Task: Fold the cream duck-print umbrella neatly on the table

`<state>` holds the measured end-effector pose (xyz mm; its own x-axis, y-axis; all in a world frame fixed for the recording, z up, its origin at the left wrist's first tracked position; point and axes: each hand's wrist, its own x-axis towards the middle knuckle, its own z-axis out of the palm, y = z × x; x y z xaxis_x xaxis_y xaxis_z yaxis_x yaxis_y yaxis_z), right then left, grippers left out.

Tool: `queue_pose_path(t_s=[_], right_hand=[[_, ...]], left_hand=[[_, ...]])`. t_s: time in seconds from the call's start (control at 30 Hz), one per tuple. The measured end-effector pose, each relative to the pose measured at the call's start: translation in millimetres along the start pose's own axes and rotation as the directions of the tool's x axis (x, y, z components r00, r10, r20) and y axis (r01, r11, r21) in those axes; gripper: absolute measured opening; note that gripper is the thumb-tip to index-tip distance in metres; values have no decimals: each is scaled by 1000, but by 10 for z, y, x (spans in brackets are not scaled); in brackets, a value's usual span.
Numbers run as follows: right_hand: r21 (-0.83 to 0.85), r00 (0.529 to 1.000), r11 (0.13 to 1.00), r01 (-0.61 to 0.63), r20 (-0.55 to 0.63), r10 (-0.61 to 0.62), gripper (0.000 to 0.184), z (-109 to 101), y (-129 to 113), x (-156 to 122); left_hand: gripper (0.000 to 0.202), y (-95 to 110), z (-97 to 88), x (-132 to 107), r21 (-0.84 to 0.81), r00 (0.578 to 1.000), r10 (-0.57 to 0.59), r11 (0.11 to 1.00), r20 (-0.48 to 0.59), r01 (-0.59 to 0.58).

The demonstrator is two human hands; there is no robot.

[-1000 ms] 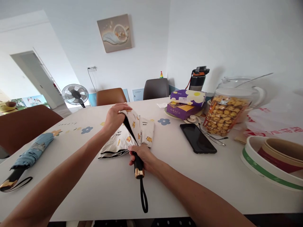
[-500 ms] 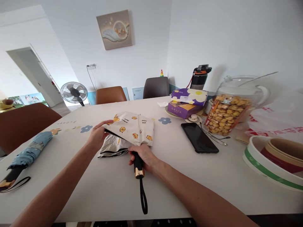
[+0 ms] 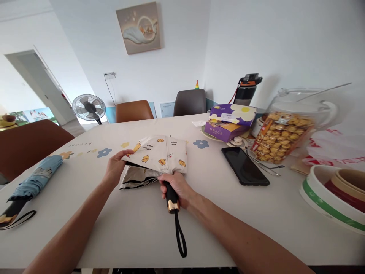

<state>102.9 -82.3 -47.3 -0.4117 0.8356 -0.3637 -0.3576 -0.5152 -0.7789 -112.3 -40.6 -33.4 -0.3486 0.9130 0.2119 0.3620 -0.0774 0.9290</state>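
A cream folding umbrella (image 3: 154, 154) printed with yellow ducks lies closed but loose over the table, its fabric panels spread to the left. My right hand (image 3: 178, 186) is wrapped round the top of its black handle, below the canopy. The handle ends in a gold cap, from which a black wrist strap (image 3: 180, 236) hangs toward me. At the canopy's left edge, my left hand (image 3: 115, 167) pinches one fabric panel between thumb and fingers. Under that panel another fold with a dark edge shows.
A rolled blue umbrella (image 3: 37, 179) lies at the left. On the right are a black phone (image 3: 245, 166), glasses, a purple box (image 3: 225, 131) with a tissue pack, a snack jar (image 3: 282, 139), a bottle (image 3: 245, 91) and nested paper tubs (image 3: 327, 201). Chairs stand beyond the white table (image 3: 128, 228).
The handle has tilted slightly, its capped end and strap swinging right. The pinched panel has shifted a little. My view has turned slightly.
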Motion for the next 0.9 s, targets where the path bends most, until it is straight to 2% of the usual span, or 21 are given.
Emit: queue_pose_path(t_s=[0.07,0.1,0.17,0.23,0.27,0.3,0.33,0.5,0.77,0.9], right_hand=[[12,1000,1000,-7,-14,7,16,3,-22,-16],[8,1000,1000,-14,-19,15,17,5,-29,-22],[0,1000,1000,-22,-21,22,17,11,-35,-31],[-9,1000,1000,-20,-20,20,17,16,-33,-30],[-13,1000,1000,-18,-22,18,17,18,-30,-26],[-15,1000,1000,-16,-26,16,18,20,-27,-22],[-16,999,1000,-16,-29,15,18,20,-24,-16],[2,1000,1000,-15,-14,15,17,8,-15,4],[81,998,995,-52,40,49,24,-32,-59,-6],[144,995,985,-100,41,95,26,-40,-83,-17]], left_hand=[[35,-52,-10,-4,247,982,178,951,54,-186],[33,-64,-8,-15,368,955,279,881,106,-298],[37,-58,11,-51,552,865,446,672,231,-494],[45,-31,42,-90,620,756,559,472,340,-627],[46,-18,55,-103,620,710,595,407,377,-671],[44,-7,65,-111,610,677,622,374,394,-698],[42,1,70,-114,598,662,640,370,390,-711],[38,10,33,-93,547,696,671,493,255,-676],[40,-55,31,-65,531,755,595,561,275,-635],[39,-69,30,-65,522,769,582,584,265,-622]])
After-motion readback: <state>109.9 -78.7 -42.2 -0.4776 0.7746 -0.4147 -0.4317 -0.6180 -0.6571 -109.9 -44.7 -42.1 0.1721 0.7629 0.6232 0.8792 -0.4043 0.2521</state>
